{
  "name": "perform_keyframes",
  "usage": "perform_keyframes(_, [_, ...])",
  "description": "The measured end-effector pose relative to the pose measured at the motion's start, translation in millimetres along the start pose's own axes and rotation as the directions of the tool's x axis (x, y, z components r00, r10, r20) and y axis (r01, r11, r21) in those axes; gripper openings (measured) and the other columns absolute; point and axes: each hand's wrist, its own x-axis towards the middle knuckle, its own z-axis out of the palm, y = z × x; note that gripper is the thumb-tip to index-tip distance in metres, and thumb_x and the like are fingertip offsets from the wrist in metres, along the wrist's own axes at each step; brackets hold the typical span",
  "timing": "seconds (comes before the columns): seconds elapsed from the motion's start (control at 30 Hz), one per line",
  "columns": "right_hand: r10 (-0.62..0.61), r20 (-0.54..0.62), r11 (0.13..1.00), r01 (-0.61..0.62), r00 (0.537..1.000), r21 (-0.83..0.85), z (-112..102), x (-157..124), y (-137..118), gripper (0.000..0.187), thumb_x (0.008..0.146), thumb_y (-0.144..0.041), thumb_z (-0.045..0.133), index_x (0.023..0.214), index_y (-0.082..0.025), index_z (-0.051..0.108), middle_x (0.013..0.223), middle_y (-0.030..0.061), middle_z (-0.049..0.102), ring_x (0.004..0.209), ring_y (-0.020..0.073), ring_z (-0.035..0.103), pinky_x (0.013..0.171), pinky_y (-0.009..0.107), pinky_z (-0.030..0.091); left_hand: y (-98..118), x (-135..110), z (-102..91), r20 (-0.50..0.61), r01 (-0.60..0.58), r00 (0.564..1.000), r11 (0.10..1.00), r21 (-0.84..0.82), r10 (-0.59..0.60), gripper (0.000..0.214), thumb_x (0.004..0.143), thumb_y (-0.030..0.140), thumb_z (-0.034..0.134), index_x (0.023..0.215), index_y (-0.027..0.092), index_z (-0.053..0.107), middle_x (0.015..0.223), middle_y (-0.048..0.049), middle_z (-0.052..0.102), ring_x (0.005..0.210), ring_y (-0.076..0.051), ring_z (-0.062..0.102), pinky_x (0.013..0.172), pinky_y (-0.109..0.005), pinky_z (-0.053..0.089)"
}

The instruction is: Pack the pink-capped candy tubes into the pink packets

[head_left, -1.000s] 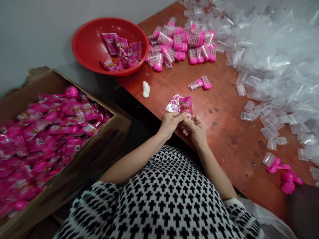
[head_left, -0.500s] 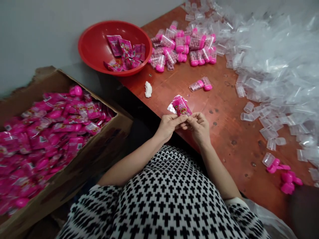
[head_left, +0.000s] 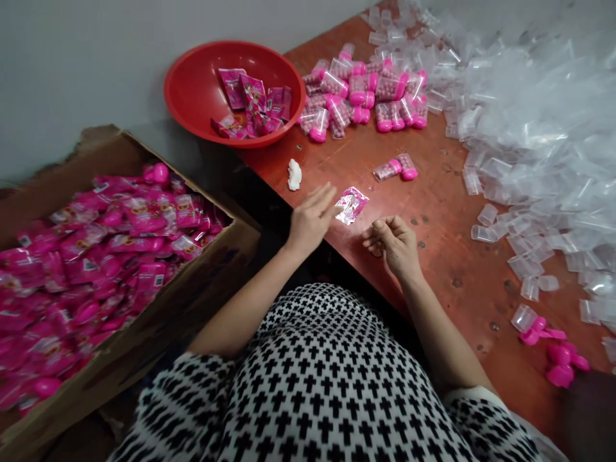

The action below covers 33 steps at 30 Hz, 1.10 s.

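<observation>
A person in a black-and-white patterned top sits at a red-brown table (head_left: pixel 433 256), both hands raised just above its near edge. The left hand (head_left: pixel 310 218) is spread flat and wide, fingers extended, holding nothing; a pink wrapper (head_left: pixel 351 204) sits just beyond its fingertips (whether it lies on the table or hangs above it cannot be told). The right hand (head_left: pixel 393 242) is curled loosely, fingers bent toward the palm, and what it holds, if anything, cannot be told. Beyond the wrapper lie two pink-capped vials (head_left: pixel 397 168), with a larger heap of filled vials (head_left: pixel 366 96) farther back beside a red bowl (head_left: pixel 192 96) holding pink packets. A white scrap (head_left: pixel 294 174) lies near the table's edge. Clear empty vials (head_left: pixel 529 128) are piled on the right, loose pink caps (head_left: pixel 553 346) near the front. A cardboard box (head_left: pixel 192 301) of pink packets stands at left.
</observation>
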Motion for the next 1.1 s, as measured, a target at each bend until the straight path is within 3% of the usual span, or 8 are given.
perform_keyframes(0.07, [0.008,0.01,1.0,-0.008,1.0,-0.018,-2,1,0,0.033,0.077,-0.049,0.066,0.08,-0.02,0.052,0.068,-0.0001,0.07,0.05,0.0098,0.063,0.042,0.017,0.044,-10,8,22.2,0.162,-0.098,0.984,0.978,0.185,0.068,0.031,0.075,0.028,0.071,0.105,0.026,0.07,0.131,-0.0062,0.06,0.134,-0.027,0.041,0.115,-0.05,0.02])
perform_keyframes(0.13, [0.013,0.021,0.999,-0.012,1.0,-0.039,-5,2,0,0.032,0.077,-0.049,0.066,0.08,-0.02,0.053,0.068,0.0003,0.07,0.05,0.0101,0.062,0.042,0.017,0.044,-17,13,34.5,0.227,-0.154,0.97,0.946,0.286,0.089,0.026,0.079,0.025,0.067,0.105,0.027,0.07,0.131,-0.0054,0.059,0.136,-0.028,0.038,0.116,-0.054,0.013])
perform_keyframes(0.27, [0.019,0.04,0.995,-0.015,0.999,-0.094,-10,10,0,0.032,0.078,-0.05,0.065,0.079,-0.02,0.054,0.067,-0.0004,0.069,0.05,0.0103,0.061,0.041,0.018,0.044,-23,14,39.7,0.192,-0.148,0.977,0.937,0.318,0.09,0.018,0.081,0.024,0.063,0.097,0.028,0.072,0.127,-0.0033,0.063,0.136,-0.027,0.038,0.116,-0.055,0.011])
perform_keyframes(0.53, [-0.068,0.029,0.986,0.072,0.997,-0.148,-5,21,3,0.034,0.076,-0.052,0.065,0.074,-0.02,0.053,0.064,-0.0015,0.066,0.053,0.0096,0.061,0.05,0.02,0.048,-20,12,44.9,0.153,-0.133,0.983,0.967,0.219,0.1,0.014,0.079,0.014,0.063,0.084,0.023,0.071,0.116,-0.0062,0.069,0.129,-0.026,0.047,0.115,-0.051,0.02])
perform_keyframes(0.77, [-0.01,-0.001,0.989,0.009,1.0,-0.148,-10,11,8,0.033,0.076,-0.051,0.065,0.078,-0.02,0.053,0.063,-0.0019,0.066,0.049,0.0095,0.059,0.04,0.017,0.043,-24,11,43.7,0.175,-0.177,0.975,0.955,0.239,0.137,0.021,0.079,0.018,0.063,0.098,0.023,0.07,0.126,-0.0085,0.063,0.131,-0.027,0.045,0.115,-0.051,0.02])
perform_keyframes(1.1, [-0.065,-0.008,0.988,0.063,0.998,-0.143,5,28,9,0.035,0.073,-0.05,0.066,0.071,-0.019,0.051,0.061,-0.0006,0.067,0.051,0.01,0.061,0.049,0.02,0.048,-31,14,52.7,0.19,-0.257,0.961,0.898,0.356,0.2,0.019,0.086,0.019,0.054,0.093,0.017,0.071,0.122,-0.0141,0.065,0.123,-0.026,0.054,0.111,-0.047,0.029])
